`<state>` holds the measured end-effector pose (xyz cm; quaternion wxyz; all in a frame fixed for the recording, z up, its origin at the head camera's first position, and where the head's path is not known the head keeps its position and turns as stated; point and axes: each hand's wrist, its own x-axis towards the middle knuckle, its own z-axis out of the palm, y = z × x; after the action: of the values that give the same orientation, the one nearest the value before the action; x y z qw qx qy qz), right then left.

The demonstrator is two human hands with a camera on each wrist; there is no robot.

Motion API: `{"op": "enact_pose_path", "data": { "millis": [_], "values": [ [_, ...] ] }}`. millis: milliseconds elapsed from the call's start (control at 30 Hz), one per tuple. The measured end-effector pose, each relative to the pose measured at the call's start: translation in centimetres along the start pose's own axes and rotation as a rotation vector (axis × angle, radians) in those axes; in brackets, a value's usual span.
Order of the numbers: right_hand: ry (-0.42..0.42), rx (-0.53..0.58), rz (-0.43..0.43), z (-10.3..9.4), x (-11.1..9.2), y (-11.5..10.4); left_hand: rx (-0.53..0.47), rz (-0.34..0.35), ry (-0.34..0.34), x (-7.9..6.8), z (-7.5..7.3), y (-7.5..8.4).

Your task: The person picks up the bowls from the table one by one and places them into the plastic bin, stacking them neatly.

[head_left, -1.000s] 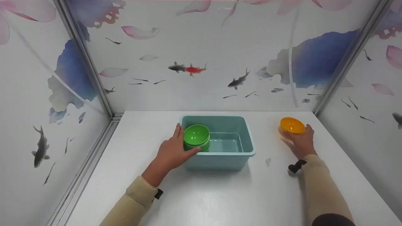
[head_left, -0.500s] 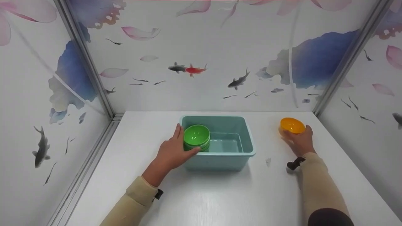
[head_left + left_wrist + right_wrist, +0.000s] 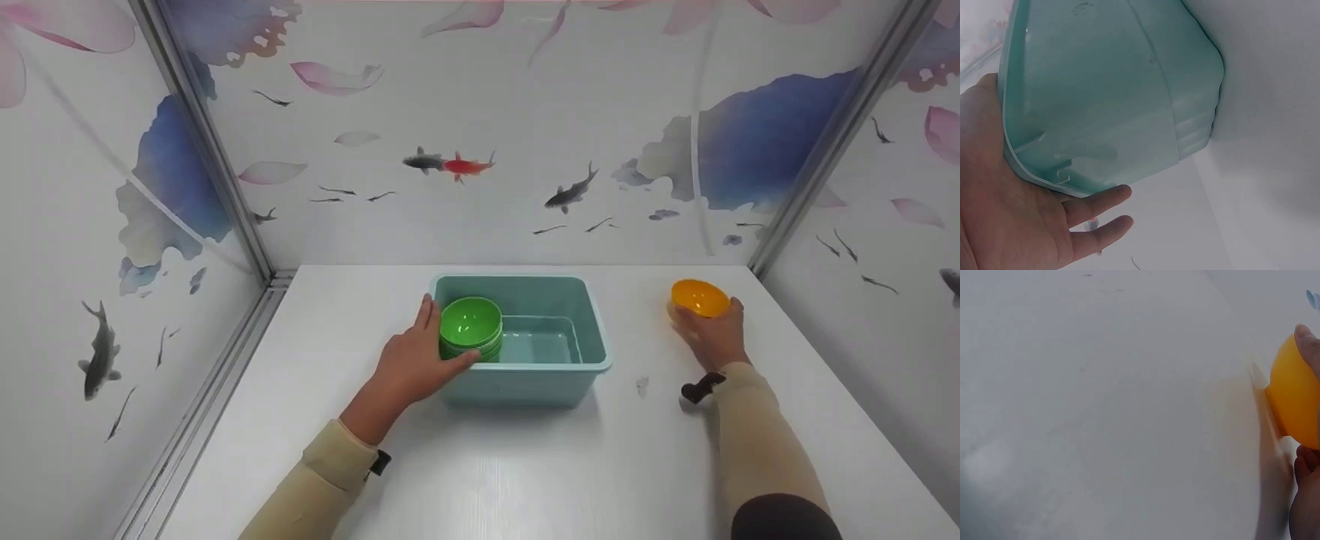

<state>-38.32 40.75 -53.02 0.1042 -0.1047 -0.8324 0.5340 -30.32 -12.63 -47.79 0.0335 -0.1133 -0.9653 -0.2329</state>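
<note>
A light teal plastic bin [image 3: 517, 386] stands on the white table. Inside its left end is a stack of green bowls [image 3: 471, 322]. My left hand [image 3: 416, 360] rests on the bin's near left corner, its thumb lying over the front rim. In the left wrist view, two straight fingers [image 3: 1098, 208] extend past the bin's outer wall. To the right of the bin, my right hand [image 3: 720, 334] holds an orange bowl [image 3: 699, 298] by its near side, between thumb and fingers. The right wrist view shows the bowl low at the table; contact is hard to tell.
White panels printed with fish and petals enclose the table [image 3: 495, 472] at the back and both sides. A metal rail [image 3: 210, 405] runs along the left edge. A small pale mark [image 3: 642, 386] lies on the table right of the bin.
My right wrist and forearm have shifted slightly to the left, while the orange bowl stays almost where it was. The left hand, bin and green bowls look unchanged.
</note>
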Motion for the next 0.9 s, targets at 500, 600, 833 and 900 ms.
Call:
{"op": "enact_pose_path", "data": {
  "millis": [500, 600, 833, 900],
  "values": [
    [-0.028, 0.037, 0.069, 0.0, 0.3, 1.0, -0.013, -0.011, -0.006, 0.0, 0.1, 0.1],
    [-0.029, 0.028, 0.066, 0.0, 0.5, 1.1, -0.011, -0.008, -0.007, 0.0, 0.2, 0.0],
    [-0.029, 0.074, 0.049, 0.0, 0.5, 0.6, -0.001, -0.003, -0.006, 0.1, 0.0, -0.1],
    [-0.047, 0.078, 0.052, 0.0, 0.4, 0.4, 0.001, -0.003, -0.006, 0.1, 0.0, -0.1]
  ]
}}
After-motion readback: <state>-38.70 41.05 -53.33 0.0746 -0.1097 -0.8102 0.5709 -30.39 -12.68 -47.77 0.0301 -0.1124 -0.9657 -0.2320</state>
